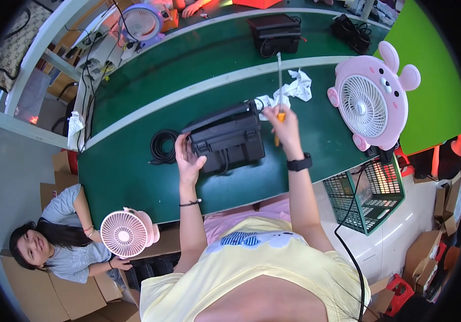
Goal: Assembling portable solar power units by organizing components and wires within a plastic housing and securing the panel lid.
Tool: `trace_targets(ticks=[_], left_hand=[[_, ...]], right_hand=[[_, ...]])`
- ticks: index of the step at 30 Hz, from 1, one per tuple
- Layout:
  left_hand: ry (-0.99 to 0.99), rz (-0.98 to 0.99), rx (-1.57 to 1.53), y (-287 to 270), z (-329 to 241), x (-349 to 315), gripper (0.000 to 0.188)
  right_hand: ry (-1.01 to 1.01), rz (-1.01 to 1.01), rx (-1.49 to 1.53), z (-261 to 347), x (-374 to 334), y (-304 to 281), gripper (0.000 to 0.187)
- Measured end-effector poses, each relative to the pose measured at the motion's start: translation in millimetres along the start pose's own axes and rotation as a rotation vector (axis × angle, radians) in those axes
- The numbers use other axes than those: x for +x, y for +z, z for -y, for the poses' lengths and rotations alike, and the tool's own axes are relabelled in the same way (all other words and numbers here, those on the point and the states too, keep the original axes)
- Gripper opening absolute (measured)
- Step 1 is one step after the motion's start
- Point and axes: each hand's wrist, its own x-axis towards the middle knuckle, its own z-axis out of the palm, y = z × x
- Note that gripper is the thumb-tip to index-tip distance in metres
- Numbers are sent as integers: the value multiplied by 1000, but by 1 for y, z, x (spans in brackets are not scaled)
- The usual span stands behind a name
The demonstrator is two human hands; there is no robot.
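A black plastic case (227, 140) with latches on its front lies on the green table before me, its lid slightly raised. My left hand (188, 160) grips the case's left end, fingers along the side and thumb at the front. Beside the right end, my right hand (285, 129) is closed around a screwdriver (280, 80); its yellow-orange handle sits in the fingers and its metal shaft points away from me. A coil of black cable (161, 146) lies left of the case. Crumpled white paper (299, 86) rests behind my right hand.
A pink animal-shaped fan (367, 102) stands at the right. Behind the white divider (187, 91) sits another black case (275, 35). A green crate (367, 196) is on the floor at right. At lower left, a person (77, 236) is beside a small pink fan (126, 233).
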Motion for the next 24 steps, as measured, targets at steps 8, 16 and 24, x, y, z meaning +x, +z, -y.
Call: trace_targets(ticks=[8, 16, 24], left_hand=[[-85, 30, 20, 12, -18, -9, 97], [-184, 34, 53, 7, -14, -29, 99], [-428, -269, -113, 34, -47, -20, 79]], right_hand=[[134, 99, 302, 6, -8, 19, 29], [64, 121, 387, 2, -4, 25, 32], [21, 53, 45, -17, -4, 29, 33]])
